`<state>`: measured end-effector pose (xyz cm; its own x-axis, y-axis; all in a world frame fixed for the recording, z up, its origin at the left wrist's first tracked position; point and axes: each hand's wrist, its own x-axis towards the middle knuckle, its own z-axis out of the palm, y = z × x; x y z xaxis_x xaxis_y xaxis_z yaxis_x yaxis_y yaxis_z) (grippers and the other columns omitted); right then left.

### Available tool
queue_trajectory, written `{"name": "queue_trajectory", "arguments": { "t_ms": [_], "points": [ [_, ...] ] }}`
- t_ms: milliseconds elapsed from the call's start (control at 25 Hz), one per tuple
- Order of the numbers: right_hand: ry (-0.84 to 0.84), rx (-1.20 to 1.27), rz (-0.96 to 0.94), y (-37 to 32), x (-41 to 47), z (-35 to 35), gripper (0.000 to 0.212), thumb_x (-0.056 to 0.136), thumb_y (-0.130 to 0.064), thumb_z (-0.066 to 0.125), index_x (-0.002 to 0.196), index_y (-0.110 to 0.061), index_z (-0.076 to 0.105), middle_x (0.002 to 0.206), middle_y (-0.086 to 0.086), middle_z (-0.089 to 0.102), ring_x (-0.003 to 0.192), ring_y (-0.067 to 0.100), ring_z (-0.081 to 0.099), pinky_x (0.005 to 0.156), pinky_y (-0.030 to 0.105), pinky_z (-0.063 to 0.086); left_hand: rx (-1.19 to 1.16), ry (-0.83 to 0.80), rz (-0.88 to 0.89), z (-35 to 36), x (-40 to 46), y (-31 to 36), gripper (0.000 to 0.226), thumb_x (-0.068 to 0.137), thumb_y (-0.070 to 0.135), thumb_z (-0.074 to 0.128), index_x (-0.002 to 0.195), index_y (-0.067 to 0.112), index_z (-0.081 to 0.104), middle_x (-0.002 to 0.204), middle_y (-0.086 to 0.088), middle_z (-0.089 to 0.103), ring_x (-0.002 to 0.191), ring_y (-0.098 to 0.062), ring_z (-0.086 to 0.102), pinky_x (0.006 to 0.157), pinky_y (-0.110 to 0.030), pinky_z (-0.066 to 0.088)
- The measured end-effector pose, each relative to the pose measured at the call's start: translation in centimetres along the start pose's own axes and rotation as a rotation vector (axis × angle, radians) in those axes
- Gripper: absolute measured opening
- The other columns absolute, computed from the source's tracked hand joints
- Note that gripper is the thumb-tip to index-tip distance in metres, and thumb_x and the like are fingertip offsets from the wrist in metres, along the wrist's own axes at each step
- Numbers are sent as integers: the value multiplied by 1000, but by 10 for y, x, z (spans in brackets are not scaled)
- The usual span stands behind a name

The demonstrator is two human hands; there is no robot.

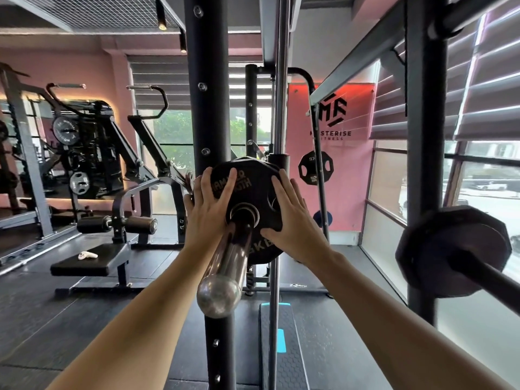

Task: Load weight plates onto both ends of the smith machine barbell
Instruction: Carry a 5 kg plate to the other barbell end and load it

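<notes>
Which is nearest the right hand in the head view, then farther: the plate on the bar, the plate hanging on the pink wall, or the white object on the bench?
From the right hand:
1. Plate on the bar, touched, just left.
2. Wall plate, behind, slightly right.
3. White object, far left on the bench.

**What the view kept out of sight**

The left hand [209, 204] covered part of the gold lettering on the weight plate [247, 209], and the right hand [292, 218] hid its right edge. The lower marking was cut short by the barbell sleeve [228, 260]. Whatever sat behind that plate on the sleeve could not be made out. The second plate [453, 249] at the right was blurred, its markings unreadable. The wall logo [333, 116] had letters hidden behind a bar. Both forearms ran off the bottom edge.
</notes>
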<state>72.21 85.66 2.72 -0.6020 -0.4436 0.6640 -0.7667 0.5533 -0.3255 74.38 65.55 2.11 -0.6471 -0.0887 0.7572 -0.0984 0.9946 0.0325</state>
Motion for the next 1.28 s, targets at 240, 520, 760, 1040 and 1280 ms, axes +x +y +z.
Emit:
{"name": "queue_trajectory", "arguments": {
  "t_ms": [240,520,760,1040,1280],
  "points": [
    [115,-90,27,-1,-13,-4,91,86,-50,69,159,-28,18,168,-7,11,155,12,13,109,46,46,96,104,10,17,3,-3,108,76,42,81,159,31,13,163,-28,14,145,-52,25,108,-71,26],
    [184,-164,11,1,-37,-35,81,88,-60,57,155,-24,29,163,0,26,152,22,24,108,53,44,-384,-371,-401,48,-88,48,69,98,51,53,155,21,27,161,-15,28,150,-34,27,124,-46,17],
    [220,-299,44,32,-72,-88,83,87,-70,44,154,-23,32,162,1,30,152,22,22,109,51,44,-286,-23,-58,-25,-89,140,71,94,63,33,132,8,56,124,-13,63,115,-32,61,96,-43,48],
    [277,-479,279,87,-154,-187,85,89,-75,41,157,-26,28,166,3,24,154,24,17,118,54,31,-316,54,227,-50,-59,233,86,92,76,31,158,20,27,167,-6,19,155,-25,13,126,-50,11],
    [333,-602,474,123,-248,-258,87,85,-76,31,155,-23,31,164,3,28,154,26,19,116,53,34,-442,-14,381,-46,-78,353,93,87,76,27,155,13,33,165,-10,25,154,-28,19,123,-54,18]
  ]
}}
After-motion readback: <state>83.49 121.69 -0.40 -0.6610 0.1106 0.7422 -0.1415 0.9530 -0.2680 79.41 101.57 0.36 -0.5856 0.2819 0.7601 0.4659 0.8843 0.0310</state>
